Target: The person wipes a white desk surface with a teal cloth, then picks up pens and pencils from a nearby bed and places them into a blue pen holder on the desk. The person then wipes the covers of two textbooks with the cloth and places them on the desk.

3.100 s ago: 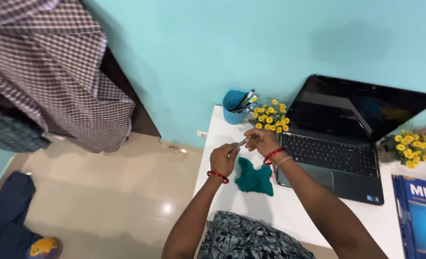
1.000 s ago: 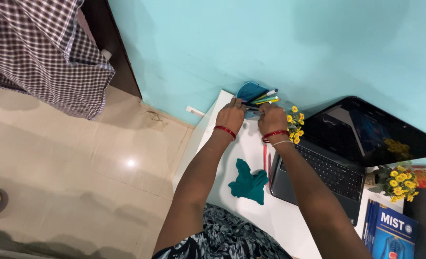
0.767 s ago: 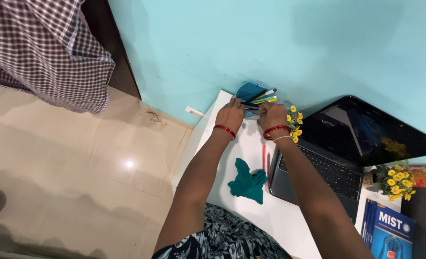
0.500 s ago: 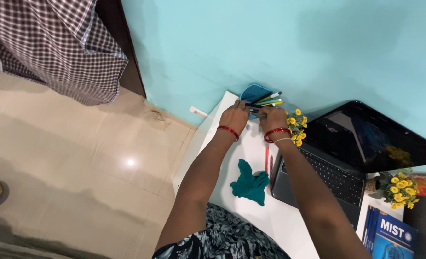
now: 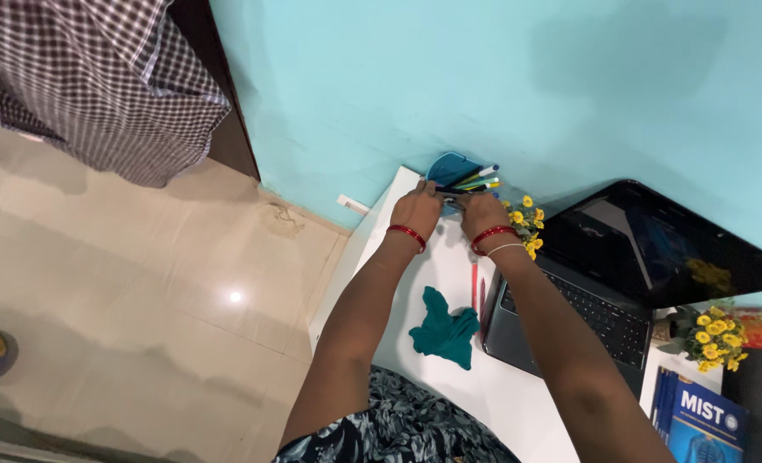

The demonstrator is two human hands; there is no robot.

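My left hand and my right hand are close together at the far corner of the white table, right in front of a blue pen holder. Several coloured pens stick out of the holder toward the right. A dark pen lies level between my two hands, and both hands pinch it at the holder's mouth. Each wrist wears a red bangle. A crumpled teal cloth lies on the table nearer to me, with a red pen beside it.
An open black laptop stands to the right, with small yellow flowers at its corner and more flowers further right. A blue book lies at the lower right. Checked cloth hangs at the upper left above a tiled floor.
Three seconds ago both hands held the pen above the teal cloth; they have since reached to the pen holder. Over the last second they stay there with small shifts.
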